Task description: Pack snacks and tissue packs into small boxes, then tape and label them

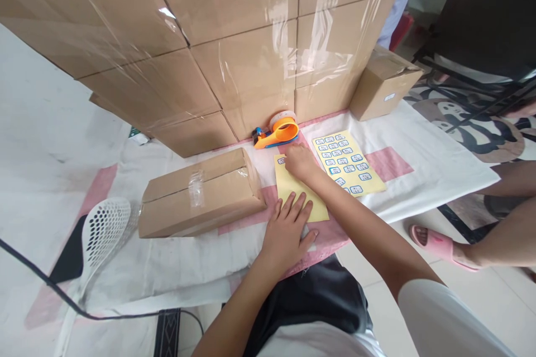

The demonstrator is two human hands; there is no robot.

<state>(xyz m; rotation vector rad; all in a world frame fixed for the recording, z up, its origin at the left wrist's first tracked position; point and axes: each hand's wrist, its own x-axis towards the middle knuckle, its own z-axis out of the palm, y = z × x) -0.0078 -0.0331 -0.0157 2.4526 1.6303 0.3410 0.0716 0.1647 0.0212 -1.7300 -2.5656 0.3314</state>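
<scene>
A yellow backing sheet [295, 187] lies on the cloth in front of me, with one small blue-edged label [282, 160] showing at its top left corner. My left hand [288, 226] rests on the sheet's lower part, fingers spread. My right hand [300, 162] is closed at the sheet's upper end, just beside that label. Its fingertips are hidden, so whatever they pinch cannot be made out. To the right lies a second yellow sheet [364, 178] bearing several rows of blue-edged labels. Left of my hands, a long taped cardboard box [201, 192] lies on the table.
An orange tape dispenser [280, 131] stands before a tall stack of film-wrapped cartons [247, 61]. A small labelled box [383, 83] sits at the right. A white slotted skimmer [104, 228] and a dark cable [46, 281] are at left. Another person's pink-slippered foot [444, 246] shows at right.
</scene>
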